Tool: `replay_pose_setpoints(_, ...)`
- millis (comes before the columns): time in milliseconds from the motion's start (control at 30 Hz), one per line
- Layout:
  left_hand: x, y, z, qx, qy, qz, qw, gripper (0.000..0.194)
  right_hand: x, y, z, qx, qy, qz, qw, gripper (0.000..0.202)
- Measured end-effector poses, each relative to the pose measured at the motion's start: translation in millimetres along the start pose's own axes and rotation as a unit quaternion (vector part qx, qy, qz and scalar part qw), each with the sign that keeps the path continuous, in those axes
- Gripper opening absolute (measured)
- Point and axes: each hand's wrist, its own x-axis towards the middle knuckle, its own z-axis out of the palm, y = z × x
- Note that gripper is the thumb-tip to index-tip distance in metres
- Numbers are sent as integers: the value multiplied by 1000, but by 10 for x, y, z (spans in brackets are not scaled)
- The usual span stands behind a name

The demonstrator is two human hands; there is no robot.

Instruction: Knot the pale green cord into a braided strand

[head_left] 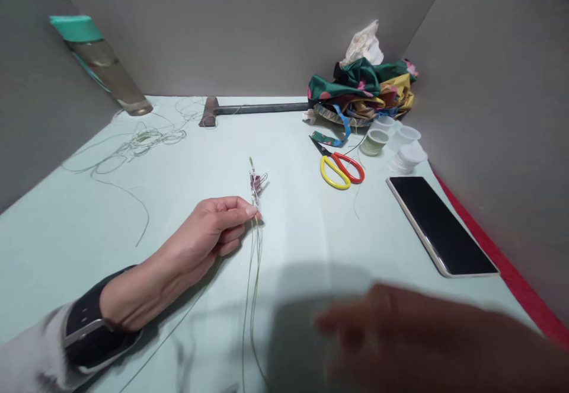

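Observation:
My left hand point(226, 221) is closed in a pinch on a small piece of knotted cord point(255, 199) near the middle of the table. At the top of that piece sits a small dark-red clip point(256, 182) with a pale wire loop beside it. Below my fingertips, several thin pale-green strands point(252, 280) hang toward the front edge of the view. My right hand point(400, 334) is a dark blur at the lower right, apart from the cord, and its fingers are too smeared to read.
Scissors point(338, 169) with yellow and red handles lie right of centre, near thread spools point(374, 143) and a phone point(444, 227). Behind are a hammer point(262, 108) and bunched colourful fabric point(364, 90). At left stand a bottle point(104, 64) and tangled thread point(146, 138).

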Motion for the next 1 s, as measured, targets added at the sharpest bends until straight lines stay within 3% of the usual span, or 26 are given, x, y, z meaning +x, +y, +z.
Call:
replay_pose_setpoints(100,-1,0,9,-7,2,4,1000,25,495,-36,21,86,45,54,994,21)
replay_pose_setpoints(200,-16,8,30,-16,7,6,1000,25,971,-31,291,350,28,152,924,5)
replay_pose_setpoints(300,-29,2,37,-21,16,0,1000,28,1215,-6,535,401,9,166,901,12)
replay_pose_setpoints(567,-43,4,71,-27,39,-16,999,29,1229,63,585,443,28,180,878,23)
replay_pose_setpoints(1000,-102,35,81,10,52,-44,998,28,1211,77,528,458,24,193,867,15)
